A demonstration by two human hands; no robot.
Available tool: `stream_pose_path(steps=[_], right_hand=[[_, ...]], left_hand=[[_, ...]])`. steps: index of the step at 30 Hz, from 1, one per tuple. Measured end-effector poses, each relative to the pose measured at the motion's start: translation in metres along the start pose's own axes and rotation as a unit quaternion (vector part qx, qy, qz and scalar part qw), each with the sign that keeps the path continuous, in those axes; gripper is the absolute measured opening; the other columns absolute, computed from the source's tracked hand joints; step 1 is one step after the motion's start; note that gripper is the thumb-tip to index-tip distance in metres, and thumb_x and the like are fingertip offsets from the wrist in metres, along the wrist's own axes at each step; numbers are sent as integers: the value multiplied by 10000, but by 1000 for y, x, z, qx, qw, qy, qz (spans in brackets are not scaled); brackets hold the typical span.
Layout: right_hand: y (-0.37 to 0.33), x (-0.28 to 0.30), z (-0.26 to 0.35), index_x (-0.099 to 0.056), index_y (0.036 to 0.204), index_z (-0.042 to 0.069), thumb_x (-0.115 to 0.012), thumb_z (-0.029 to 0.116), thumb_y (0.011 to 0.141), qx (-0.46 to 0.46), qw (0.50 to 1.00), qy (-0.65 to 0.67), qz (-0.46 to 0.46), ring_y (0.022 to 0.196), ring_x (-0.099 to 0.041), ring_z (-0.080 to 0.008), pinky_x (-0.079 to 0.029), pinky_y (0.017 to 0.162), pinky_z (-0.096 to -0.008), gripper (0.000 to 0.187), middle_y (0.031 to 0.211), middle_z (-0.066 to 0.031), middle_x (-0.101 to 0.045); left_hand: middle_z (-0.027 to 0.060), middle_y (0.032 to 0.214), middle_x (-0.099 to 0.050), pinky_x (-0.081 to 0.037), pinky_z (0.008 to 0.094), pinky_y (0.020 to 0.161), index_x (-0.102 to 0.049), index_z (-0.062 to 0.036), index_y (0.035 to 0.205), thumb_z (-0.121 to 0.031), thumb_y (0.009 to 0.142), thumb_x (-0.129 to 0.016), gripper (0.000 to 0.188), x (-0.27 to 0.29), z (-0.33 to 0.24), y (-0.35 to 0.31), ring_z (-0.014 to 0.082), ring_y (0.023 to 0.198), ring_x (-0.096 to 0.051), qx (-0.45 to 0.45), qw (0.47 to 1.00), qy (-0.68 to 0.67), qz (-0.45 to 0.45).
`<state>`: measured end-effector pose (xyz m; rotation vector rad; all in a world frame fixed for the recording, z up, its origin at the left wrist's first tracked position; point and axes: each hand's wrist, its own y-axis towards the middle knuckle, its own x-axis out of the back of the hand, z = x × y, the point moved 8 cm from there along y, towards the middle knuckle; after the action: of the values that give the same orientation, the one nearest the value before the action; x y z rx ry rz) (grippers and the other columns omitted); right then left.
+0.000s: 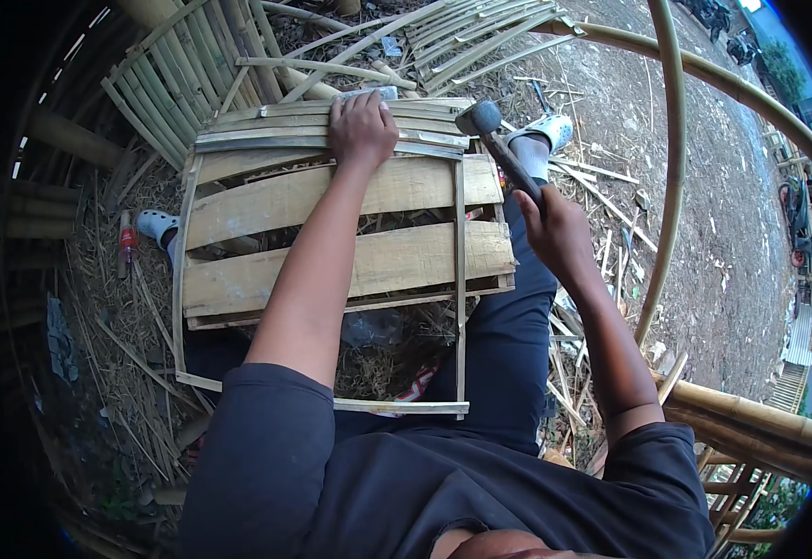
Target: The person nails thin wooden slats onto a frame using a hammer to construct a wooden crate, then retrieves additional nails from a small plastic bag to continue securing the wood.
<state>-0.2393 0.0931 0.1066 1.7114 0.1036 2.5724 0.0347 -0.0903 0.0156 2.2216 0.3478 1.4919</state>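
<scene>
A rectangular frame of thin bamboo strips (460,279) lies over a crate-like stand topped with pale wooden boards (322,200), between my legs. Several narrow bamboo slats (271,121) are laid side by side across the frame's far end. My left hand (364,130) presses on these slats, its fingers bent over them. A small grey-white block or packet (378,93) sits just beyond its fingertips. My right hand (555,228) is wrapped round the handle of a hammer (482,118). The hammer's dark head is at the slats' right end; I cannot tell if it touches them.
Finished-looking slatted bamboo panels (159,93) lean at the far left, and another slatted panel (471,42) lies at the back. Curved bamboo poles (671,140) rise on the right. Bamboo offcuts (597,200) litter the ground. A red-labelled item (128,238) is by my left foot.
</scene>
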Motion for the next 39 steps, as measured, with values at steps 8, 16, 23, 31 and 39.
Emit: stream_pose_path(steps=[8,16,23,31,39], right_hand=[[-15,-16,-29,-534,881,15,-667,340,1015,48,993,-104,17,600,-644,-461,-490,550,-561,377,632,-238,-622],[-5,-2,-21,-595,919,-10,-591,436,1055,-44,998,0,39,694,-659,-494,-504,637,-576,466,702,-276,-649],[-5,-25,-25,-591,925,1,-640,372,1035,9,999,-35,20,670,-661,-483,-510,592,-554,390,678,-260,-642],[10,-22,-56,-603,1008,14,-702,268,992,152,984,-53,-72,639,-691,-411,-528,562,-489,273,684,-215,-661],[26,-11,-113,-592,930,20,-651,382,1030,45,993,-74,-79,636,-664,-467,-497,558,-544,380,669,-240,-648]], left_hand=[[88,1360,-670,-298,470,1240,-626,-100,1416,-295,1047,-398,475,-4,-15,0,233,1340,-567,-9,999,11,40],[99,1366,-668,-308,475,1232,-638,-90,1394,-294,1046,-402,467,2,-3,4,237,1328,-579,12,999,39,34],[79,1364,-669,-307,475,1231,-637,-96,1398,-289,1047,-410,461,-3,-4,1,223,1341,-565,16,999,27,44],[127,1307,-696,-291,500,1237,-671,-60,1326,-289,1008,-458,446,4,-6,4,269,1284,-604,6,1000,-15,9],[65,1352,-678,-308,476,1234,-647,-115,1387,-281,1035,-441,440,0,-5,4,223,1329,-577,18,998,34,40]])
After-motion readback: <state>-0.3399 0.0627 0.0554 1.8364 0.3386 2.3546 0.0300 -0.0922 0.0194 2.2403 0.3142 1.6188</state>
